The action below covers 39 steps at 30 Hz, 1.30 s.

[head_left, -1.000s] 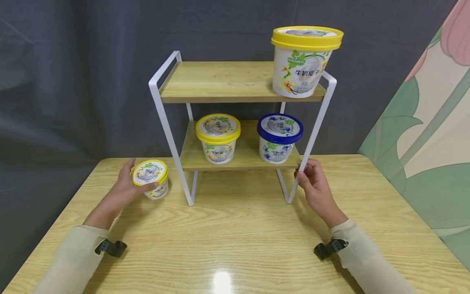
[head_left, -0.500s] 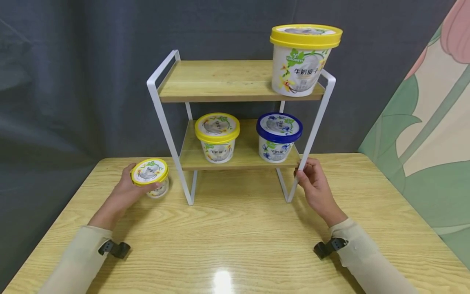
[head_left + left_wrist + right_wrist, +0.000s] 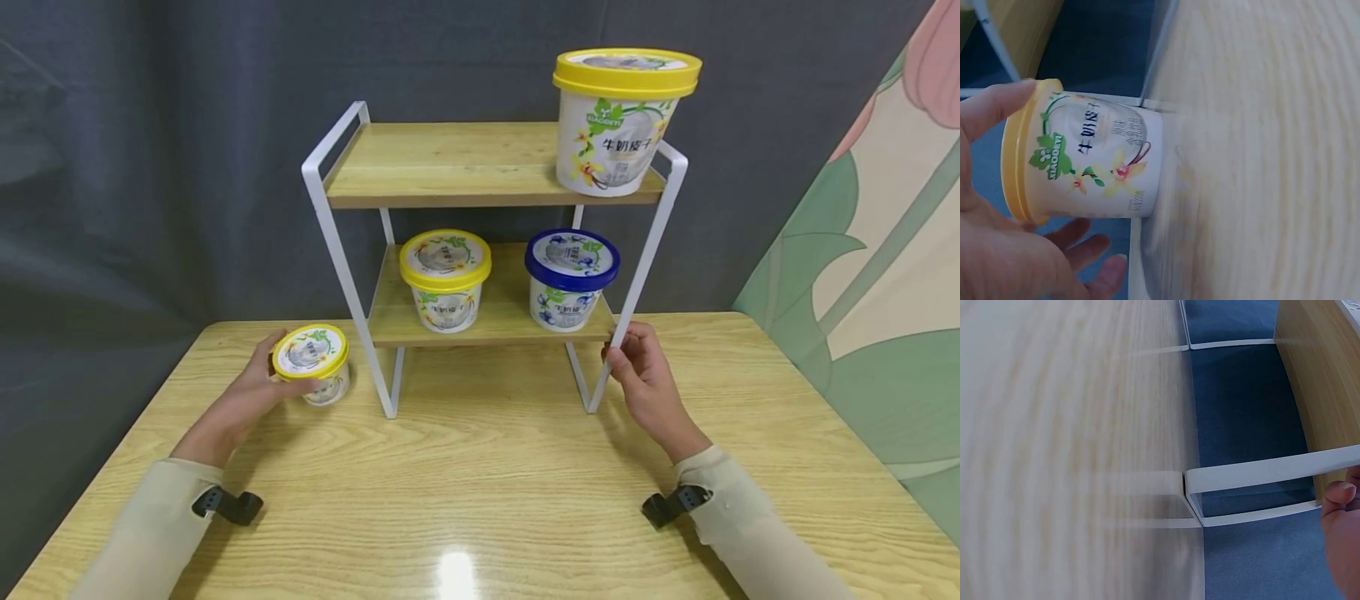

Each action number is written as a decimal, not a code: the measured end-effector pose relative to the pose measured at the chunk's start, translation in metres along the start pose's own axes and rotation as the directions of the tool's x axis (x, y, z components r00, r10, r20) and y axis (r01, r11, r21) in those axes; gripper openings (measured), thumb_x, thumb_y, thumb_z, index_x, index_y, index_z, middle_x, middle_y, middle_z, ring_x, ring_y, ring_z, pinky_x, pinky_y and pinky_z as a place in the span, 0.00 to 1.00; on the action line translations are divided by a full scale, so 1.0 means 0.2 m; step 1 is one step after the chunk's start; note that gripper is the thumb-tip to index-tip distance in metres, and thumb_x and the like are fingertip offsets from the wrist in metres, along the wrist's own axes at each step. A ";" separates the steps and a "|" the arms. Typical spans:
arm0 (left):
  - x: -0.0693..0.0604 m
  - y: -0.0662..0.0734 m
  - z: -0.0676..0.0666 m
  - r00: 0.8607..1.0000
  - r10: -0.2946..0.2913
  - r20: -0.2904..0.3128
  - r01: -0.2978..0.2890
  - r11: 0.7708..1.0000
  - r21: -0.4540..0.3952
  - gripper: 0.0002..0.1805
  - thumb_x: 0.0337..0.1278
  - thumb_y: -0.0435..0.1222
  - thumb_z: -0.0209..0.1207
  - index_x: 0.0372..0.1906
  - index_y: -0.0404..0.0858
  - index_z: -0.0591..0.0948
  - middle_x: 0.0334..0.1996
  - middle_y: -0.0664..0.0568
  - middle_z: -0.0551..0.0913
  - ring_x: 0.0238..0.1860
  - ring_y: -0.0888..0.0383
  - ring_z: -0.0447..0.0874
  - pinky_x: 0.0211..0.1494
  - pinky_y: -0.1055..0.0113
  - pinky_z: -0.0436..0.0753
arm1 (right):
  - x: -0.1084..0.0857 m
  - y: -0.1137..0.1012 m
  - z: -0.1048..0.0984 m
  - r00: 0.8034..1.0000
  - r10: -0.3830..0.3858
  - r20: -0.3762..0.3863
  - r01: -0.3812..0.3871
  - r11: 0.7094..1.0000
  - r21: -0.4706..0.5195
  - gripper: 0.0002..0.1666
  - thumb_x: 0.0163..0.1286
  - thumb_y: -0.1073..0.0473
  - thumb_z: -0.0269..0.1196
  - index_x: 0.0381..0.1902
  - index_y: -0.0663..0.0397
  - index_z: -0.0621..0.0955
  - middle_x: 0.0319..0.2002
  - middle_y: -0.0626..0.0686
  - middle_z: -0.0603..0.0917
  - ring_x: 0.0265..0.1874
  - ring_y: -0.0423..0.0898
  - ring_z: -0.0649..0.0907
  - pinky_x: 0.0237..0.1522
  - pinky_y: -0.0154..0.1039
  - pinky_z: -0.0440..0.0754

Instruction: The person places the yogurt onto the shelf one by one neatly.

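In the head view my left hand (image 3: pixel 251 392) is around a small ice cream tub (image 3: pixel 310 352) with a yellow lid, standing on the table left of the shelf rack. Up close, the thumb lies on the lid's rim and the tub (image 3: pixel 1094 156) shows a flower print; other fingers reach behind and below it, partly hidden. My right hand (image 3: pixel 652 387) pinches the right front leg of the white-framed shelf rack (image 3: pixel 480 202), near the lower board. In the right wrist view, only a thumb and a bit of the hand (image 3: pixel 1342 519) show beside that leg.
A large yellow-lidded tub (image 3: pixel 611 146) stands at the right of the upper board. On the lower board are a yellow-lidded tub (image 3: pixel 450 308) and a blue-lidded tub (image 3: pixel 562 307). Dark cloth (image 3: pixel 150 167) hangs behind the wooden table (image 3: pixel 480 483).
The small tub has shifted very slightly to the right with my left hand around it. My right hand stays on the rack's leg.
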<state>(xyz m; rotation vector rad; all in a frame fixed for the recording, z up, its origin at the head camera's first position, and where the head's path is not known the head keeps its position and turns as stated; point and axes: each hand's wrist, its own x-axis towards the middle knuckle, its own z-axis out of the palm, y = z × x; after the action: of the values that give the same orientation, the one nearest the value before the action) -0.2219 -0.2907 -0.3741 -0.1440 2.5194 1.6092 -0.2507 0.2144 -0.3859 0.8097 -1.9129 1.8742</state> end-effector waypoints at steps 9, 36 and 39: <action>0.01 0.00 0.02 0.996 0.009 -0.089 -0.005 0.999 0.046 0.65 0.54 0.48 0.71 0.80 0.39 0.35 0.78 0.33 0.47 0.75 0.37 0.51 0.75 0.37 0.56 | 0.00 0.01 0.00 1.000 0.004 -0.012 -0.004 1.000 0.001 0.16 0.75 0.74 0.49 0.53 0.51 0.72 0.38 0.49 0.77 0.37 0.38 0.78 0.36 0.26 0.77; -0.28 0.29 -0.13 0.949 0.253 -0.190 -0.272 0.959 -0.079 0.46 0.59 0.35 0.67 0.78 0.48 0.55 0.59 0.68 0.67 0.56 0.64 0.67 0.48 0.82 0.72 | -0.01 -0.01 -0.01 1.000 0.009 -0.020 -0.009 1.000 0.012 0.16 0.75 0.73 0.49 0.52 0.51 0.72 0.39 0.47 0.78 0.39 0.39 0.78 0.39 0.26 0.79; -0.34 0.35 -0.13 0.934 0.292 -0.208 -0.326 0.934 -0.150 0.46 0.58 0.31 0.67 0.77 0.48 0.56 0.60 0.65 0.69 0.54 0.63 0.68 0.47 0.81 0.73 | 0.00 0.00 -0.01 1.000 0.009 -0.011 -0.009 1.000 0.021 0.16 0.76 0.73 0.49 0.53 0.49 0.72 0.39 0.48 0.78 0.39 0.39 0.78 0.40 0.26 0.80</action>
<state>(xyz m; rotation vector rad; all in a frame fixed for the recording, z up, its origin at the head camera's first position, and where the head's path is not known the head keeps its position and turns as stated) -0.1672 -0.2860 -0.2890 0.0992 2.6310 2.0351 -0.2497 0.2160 -0.3856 0.7961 -1.8961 1.9034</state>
